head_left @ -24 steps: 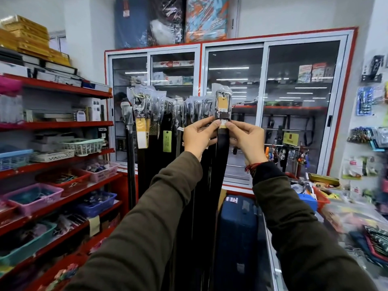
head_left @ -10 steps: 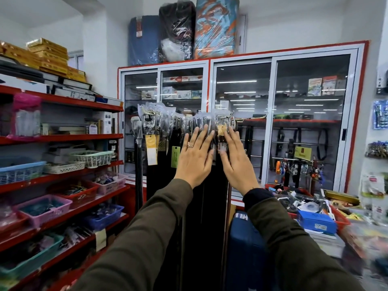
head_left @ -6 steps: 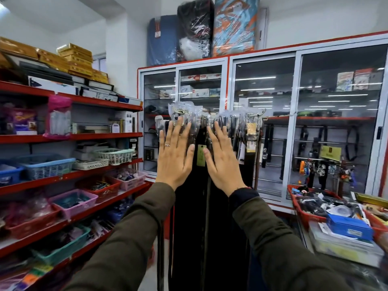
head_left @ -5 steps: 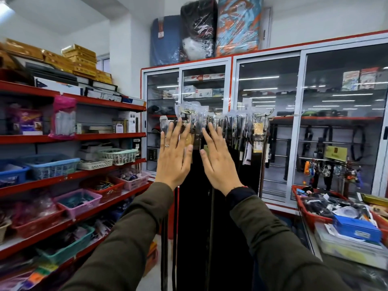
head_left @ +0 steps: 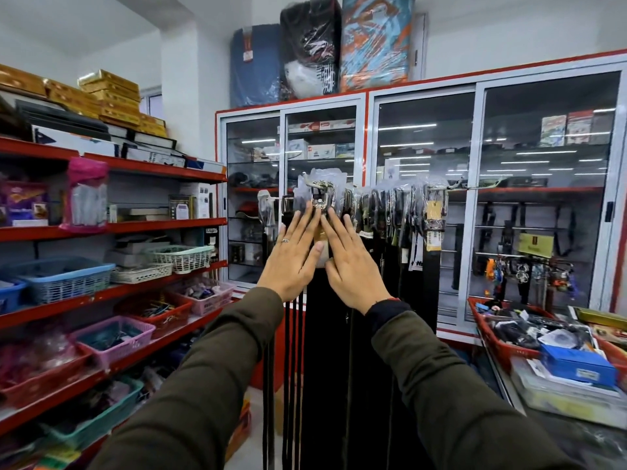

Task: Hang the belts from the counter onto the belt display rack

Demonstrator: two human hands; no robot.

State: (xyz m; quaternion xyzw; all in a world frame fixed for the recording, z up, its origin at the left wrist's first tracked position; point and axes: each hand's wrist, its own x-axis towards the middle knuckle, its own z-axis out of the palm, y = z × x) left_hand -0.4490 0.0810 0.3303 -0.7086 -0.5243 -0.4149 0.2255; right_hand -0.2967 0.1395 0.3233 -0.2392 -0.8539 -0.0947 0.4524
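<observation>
A row of dark belts (head_left: 383, 266) hangs side by side from the belt display rack (head_left: 475, 187), their buckles wrapped in clear plastic (head_left: 319, 188). My left hand (head_left: 293, 257) lies flat with fingers spread against the belts near the left end of the row. My right hand (head_left: 351, 262) lies flat beside it, fingers reaching up towards the wrapped buckles. Neither hand holds anything. A yellow tag (head_left: 434, 210) hangs from a belt further right. The belt straps (head_left: 291, 368) drop straight down behind my sleeves.
Red shelves (head_left: 112, 228) with baskets of goods run along the left. A glass cabinet (head_left: 424, 205) stands behind the rack. At the right is a counter (head_left: 543, 425) with a red tray (head_left: 492, 337), a blue box (head_left: 576, 364) and mixed goods.
My hands let go of the belt they hung at the right end and slid flat along the row to the left. The view has turned left with them.
</observation>
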